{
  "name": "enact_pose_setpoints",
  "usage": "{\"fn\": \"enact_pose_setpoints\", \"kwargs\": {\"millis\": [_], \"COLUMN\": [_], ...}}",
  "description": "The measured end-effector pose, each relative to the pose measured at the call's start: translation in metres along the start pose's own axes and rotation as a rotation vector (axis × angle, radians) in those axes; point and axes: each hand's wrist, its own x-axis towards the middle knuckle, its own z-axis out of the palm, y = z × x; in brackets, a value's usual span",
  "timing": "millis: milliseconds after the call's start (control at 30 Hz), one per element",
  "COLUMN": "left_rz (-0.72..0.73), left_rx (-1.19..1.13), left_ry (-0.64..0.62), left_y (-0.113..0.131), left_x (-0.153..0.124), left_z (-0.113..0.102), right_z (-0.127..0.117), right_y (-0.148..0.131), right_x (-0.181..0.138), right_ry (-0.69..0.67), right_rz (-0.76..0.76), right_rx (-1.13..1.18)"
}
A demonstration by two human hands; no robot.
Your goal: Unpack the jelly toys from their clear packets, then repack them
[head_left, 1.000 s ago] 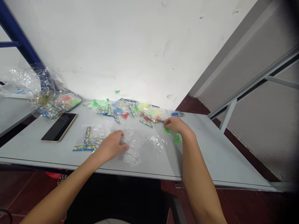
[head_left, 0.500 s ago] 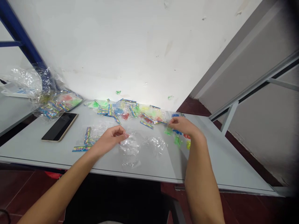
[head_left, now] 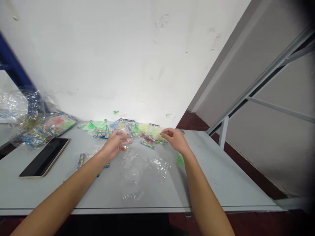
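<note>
My left hand [head_left: 115, 144] hovers at the near side of the row of small clear packets [head_left: 133, 130] with blue-and-yellow printed strips. Its fingers are spread and hold nothing visible. My right hand [head_left: 174, 139] is closed in a pinch at the right end of that row, over a greenish packet [head_left: 161, 139]. What lies between its fingertips is too small to make out. Crumpled clear plastic bags [head_left: 130, 170] lie on the table in front of my hands. A small green plastic piece [head_left: 180, 160] shows beside my right forearm.
A smartphone [head_left: 45, 157] rests at the table's left, near a large clear bag [head_left: 49, 127] holding several packets. Under my left forearm are more printed strips [head_left: 80, 161]. The white wall [head_left: 118, 65] rises behind the table, and a metal frame [head_left: 223, 131] stands at the right.
My left hand has moved forward from the crumpled bags, its fingers spreading. My right hand has shifted left from the coloured pieces to the packet row. The view has tilted up and turned right.
</note>
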Motion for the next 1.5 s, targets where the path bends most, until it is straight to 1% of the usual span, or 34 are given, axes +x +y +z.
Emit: {"fn": "enact_pose_setpoints", "kwargs": {"millis": [100,233,300,400,500,567,700,800,867,900,1033,1133,1200,1367,1500], "left_rz": [0.018,0.015,0.016,0.038,0.059,0.029,-0.092,-0.123,-0.141,-0.151,-0.141,-0.135,-0.132,-0.134,-0.144], "left_rx": [-0.034,-0.125,-0.206,-0.336,-0.451,-0.48,-0.442,-0.429,-0.404,-0.388,-0.398,-0.43,-0.445,-0.406,-0.373], "left_ry": [0.019,0.069,0.079,0.064,0.068,0.03,-0.114,-0.135,-0.147,-0.154,-0.164,-0.188,-0.198,-0.178,-0.191], "left_y": [-0.01,-0.016,-0.019,-0.021,-0.022,-0.022,-0.023,-0.025,-0.028,-0.029,-0.034,-0.035,-0.035,-0.034,-0.031], "left_x": [-0.003,-0.003,-0.002,0.001,0.001,0.001,0.001,0.002,0.002,0.003,0.003,0.001,0.0,0.003,0.003], "left_z": [-0.003,-0.003,-0.001,0.003,0.005,0.005,0.004,0.004,0.004,0.004,0.008,0.01,0.009,0.004,0.004], "right_z": [0.014,0.035,0.047,0.062,0.071,0.073,0.075,0.078,0.08,0.082,0.092,0.099,0.103,0.106,0.105], "right_y": [-0.005,-0.016,-0.024,-0.039,-0.05,-0.053,-0.054,-0.055,-0.057,-0.059,-0.065,-0.064,-0.059,-0.044,-0.04], "right_x": [0.0,-0.006,-0.011,-0.021,-0.029,-0.031,-0.033,-0.036,-0.038,-0.039,-0.041,-0.04,-0.038,-0.032,-0.031], "right_ry": [-0.014,0.012,0.078,0.233,0.307,0.326,0.367,0.396,0.351,0.303,0.036,-0.096,-0.125,-0.081,-0.063], "right_rz": [-0.032,-0.067,-0.12,-0.242,-0.338,-0.365,-0.419,-0.452,-0.408,-0.36,-0.116,-0.011,0.019,0.033,0.023], "right_rx": [0.115,0.214,0.17,-0.01,-0.094,-0.098,-0.016,0.065,0.124,0.178,0.49,0.629,0.643,0.51,0.426]}}
